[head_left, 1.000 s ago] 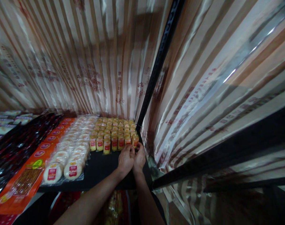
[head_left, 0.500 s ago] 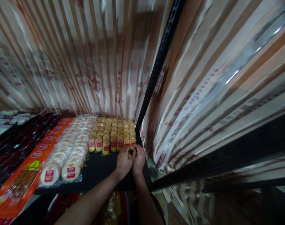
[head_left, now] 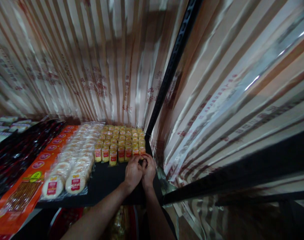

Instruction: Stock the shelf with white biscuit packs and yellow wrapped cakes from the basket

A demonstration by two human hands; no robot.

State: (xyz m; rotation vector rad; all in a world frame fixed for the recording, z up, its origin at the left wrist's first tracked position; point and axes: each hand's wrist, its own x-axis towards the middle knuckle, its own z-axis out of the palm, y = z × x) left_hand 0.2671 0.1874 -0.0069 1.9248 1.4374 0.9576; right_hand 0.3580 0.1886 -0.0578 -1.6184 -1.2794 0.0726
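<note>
Small yellow snack packs (head_left: 121,146) with red labels stand in tight rows on a black shelf (head_left: 107,181). My left hand (head_left: 134,170) and my right hand (head_left: 148,169) meet at the front of the rightmost rows. Both have their fingers curled inward, with the fingertips against the front yellow packs there. My fingers and knuckles hide most of what lies between them. To the left, two rows of round white cakes (head_left: 75,181) lean in clear wrappers.
An orange snack bag (head_left: 24,191) and dark shiny packets (head_left: 19,155) lie further left. A black upright post (head_left: 162,90) stands at the back right corner. Printed, pleated sheeting (head_left: 112,66) hangs behind. Under the shelf front is a red container (head_left: 58,223).
Both hands have barely shifted, staying at the front right of the yellow rows. A yellow bit between the fingertips earlier is now hardly visible.
</note>
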